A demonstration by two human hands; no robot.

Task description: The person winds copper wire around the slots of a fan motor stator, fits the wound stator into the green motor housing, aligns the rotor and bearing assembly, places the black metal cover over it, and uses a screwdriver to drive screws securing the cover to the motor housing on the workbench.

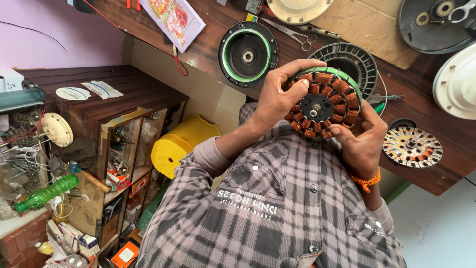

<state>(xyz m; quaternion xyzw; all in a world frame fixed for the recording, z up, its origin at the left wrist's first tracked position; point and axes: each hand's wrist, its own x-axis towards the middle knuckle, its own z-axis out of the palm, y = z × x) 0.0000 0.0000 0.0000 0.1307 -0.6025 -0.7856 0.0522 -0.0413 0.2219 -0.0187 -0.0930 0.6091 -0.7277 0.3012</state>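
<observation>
Copper-wound stator [320,104], round, green outer band, bare metal hub in the middle. Held up in front of the chest, over the near edge of the wooden bench [218,30], coil face toward the camera.

Head view, around it:
- far left of the stator: black rotor housing [248,54] with a green inner ring, flat on the bench
- just behind the stator: grey finned ring [354,59], partly hidden by it
- scissors [292,33] and a sheet of cardboard [367,20] farther back
- right: a 2nd flat stator disc [411,146] on the bench, white round cover [456,84] at the frame edge
- left, lower down: yellow plastic stool [181,141], cluttered wooden shelf [114,144], green bottle [44,193]

Nothing sits between the camera and the stator except the hands themselves.

Hands:
- left hand [280,94]: curled over the top-left rim, thumb pressed on the coils, fingers wrapped behind. Closed grip on the stator.
- right hand [362,144]: cups the lower-right rim, thumb on the bottom coils, fingers behind. Also clamped on the stator. Orange thread on that wrist.

Both forearms rise from the checked shirt [277,213], elbows bent.
</observation>
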